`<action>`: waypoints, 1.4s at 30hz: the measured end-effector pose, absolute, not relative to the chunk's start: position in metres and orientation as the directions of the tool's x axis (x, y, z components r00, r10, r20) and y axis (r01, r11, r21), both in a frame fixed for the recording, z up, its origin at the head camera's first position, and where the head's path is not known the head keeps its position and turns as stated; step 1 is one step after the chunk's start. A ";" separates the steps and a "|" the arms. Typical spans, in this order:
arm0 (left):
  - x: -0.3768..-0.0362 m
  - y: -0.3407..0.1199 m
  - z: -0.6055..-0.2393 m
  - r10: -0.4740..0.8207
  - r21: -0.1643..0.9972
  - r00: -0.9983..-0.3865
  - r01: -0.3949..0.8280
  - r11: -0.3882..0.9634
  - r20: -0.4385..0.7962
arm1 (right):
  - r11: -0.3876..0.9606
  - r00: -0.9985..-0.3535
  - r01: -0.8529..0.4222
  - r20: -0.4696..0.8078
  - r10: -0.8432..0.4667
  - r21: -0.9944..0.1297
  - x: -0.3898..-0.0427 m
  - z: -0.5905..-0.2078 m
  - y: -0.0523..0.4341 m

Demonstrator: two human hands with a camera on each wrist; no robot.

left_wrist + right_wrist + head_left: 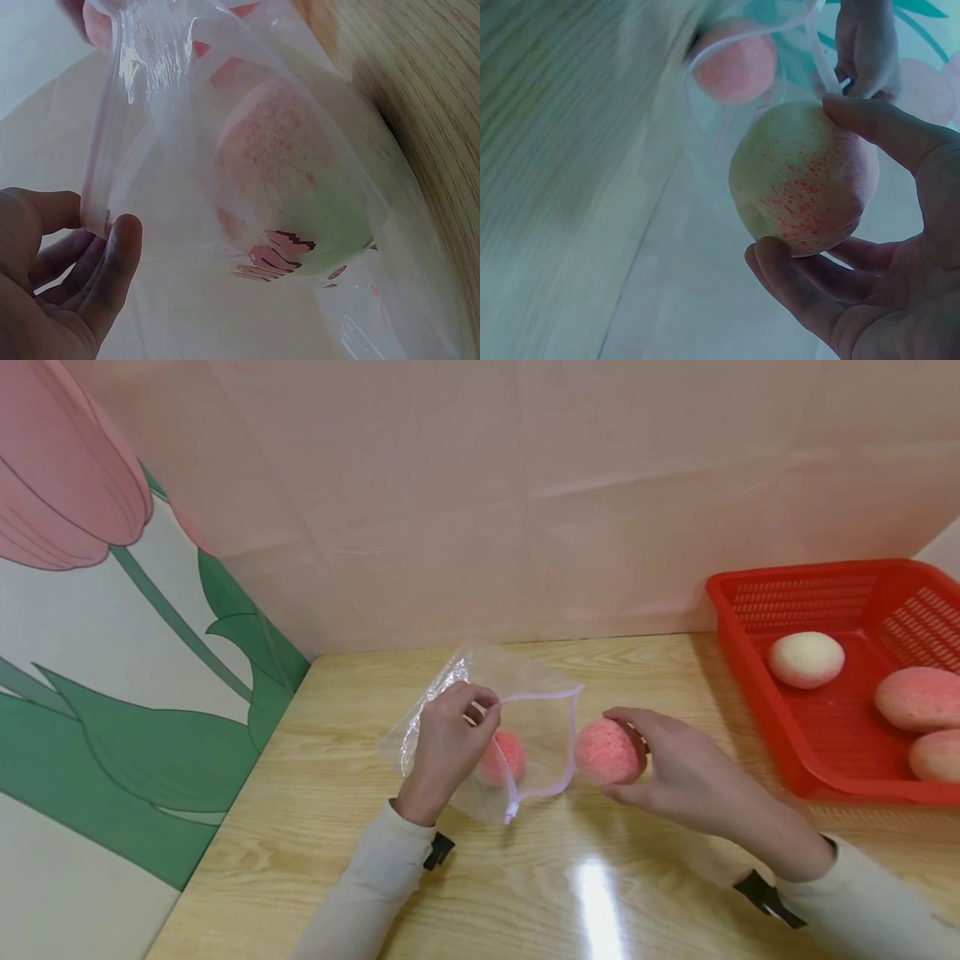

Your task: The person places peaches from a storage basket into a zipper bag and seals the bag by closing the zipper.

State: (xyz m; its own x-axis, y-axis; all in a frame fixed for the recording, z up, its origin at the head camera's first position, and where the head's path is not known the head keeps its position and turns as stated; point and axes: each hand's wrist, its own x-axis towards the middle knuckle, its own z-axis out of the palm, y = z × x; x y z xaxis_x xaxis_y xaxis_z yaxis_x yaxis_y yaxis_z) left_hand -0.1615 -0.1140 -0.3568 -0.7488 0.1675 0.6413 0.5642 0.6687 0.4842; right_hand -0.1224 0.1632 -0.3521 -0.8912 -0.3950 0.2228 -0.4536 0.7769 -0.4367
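Observation:
A clear zip bag point(536, 664) with a pinkish-purple rim lies on the table, its mouth spread toward the right. My left hand point(453, 739) pinches the rim between thumb and fingers, as the left wrist view also shows. Inside the bag rests one peach point(281, 165), pink with a pale green side. My right hand point(686, 768) grips a second peach point(802, 180) between thumb and fingertips, just right of the bag's mouth. In the head view this held peach point(609, 752) shows its pink side.
A red plastic basket point(757, 710) stands at the right with several peaches, one of them a pale peach point(806, 660). The wooden table point(285, 835) ends at a pink-covered wall point(450, 527) behind and a tulip-patterned panel point(150, 760) on the left.

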 end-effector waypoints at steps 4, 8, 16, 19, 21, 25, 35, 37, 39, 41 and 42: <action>-0.161 -0.114 -0.356 0.170 0.477 -0.747 0.565 0.673 0.643 | 0.752 -0.879 -0.476 0.229 -0.418 -0.456 -0.121 -0.355 0.150; -0.160 -0.114 -0.355 0.175 0.475 -0.749 0.563 0.677 0.639 | 0.729 -0.866 -0.500 0.241 -0.439 -0.467 -0.122 -0.358 0.137; -0.159 -0.114 -0.356 0.193 0.471 -0.754 0.566 0.677 0.628 | 0.719 -0.858 -0.509 0.211 -0.468 -0.474 -0.124 -0.367 0.111; -0.159 -0.113 -0.356 0.193 0.464 -0.747 0.570 0.678 0.636 | 0.723 -0.858 -0.510 0.209 -0.470 -0.466 -0.126 -0.370 0.103; -0.158 -0.113 -0.356 0.189 0.458 -0.738 0.576 0.677 0.648 | 0.729 -0.858 -0.509 0.203 -0.472 -0.457 -0.128 -0.372 0.101; -0.158 -0.111 -0.356 0.188 0.450 -0.721 0.591 0.670 0.667 | 0.744 -0.859 -0.507 0.182 -0.479 -0.436 -0.132 -0.375 0.099; -0.157 -0.108 -0.355 0.195 0.492 -0.737 0.598 0.633 0.647 | 0.755 -0.857 -0.513 0.202 -0.474 -0.408 -0.137 -0.373 0.094; -0.157 -0.108 -0.356 0.193 0.503 -0.741 0.599 0.623 0.643 | 0.753 -0.858 -0.512 0.206 -0.470 -0.414 -0.138 -0.374 0.092; -0.157 -0.108 -0.356 0.190 0.515 -0.745 0.599 0.613 0.639 | 0.752 -0.863 -0.504 0.207 -0.462 -0.425 -0.139 -0.374 0.089; -0.157 -0.108 -0.355 0.188 0.527 -0.749 0.599 0.603 0.636 | 0.754 -0.869 -0.493 0.200 -0.453 -0.434 -0.140 -0.374 0.088; -0.157 -0.109 -0.355 0.185 0.532 -0.749 0.599 0.598 0.636 | 0.756 -0.873 -0.485 0.192 -0.449 -0.440 -0.140 -0.374 0.087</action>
State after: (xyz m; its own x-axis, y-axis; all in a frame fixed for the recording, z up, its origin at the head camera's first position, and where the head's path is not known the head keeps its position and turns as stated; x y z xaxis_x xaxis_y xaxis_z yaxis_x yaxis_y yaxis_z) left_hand -0.1569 -0.1087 -0.3553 -0.7492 0.1849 0.6361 0.5993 0.5982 0.5320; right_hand -0.1399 0.0871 -0.3738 -0.8727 -0.4491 0.1918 -0.4855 0.7557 -0.4396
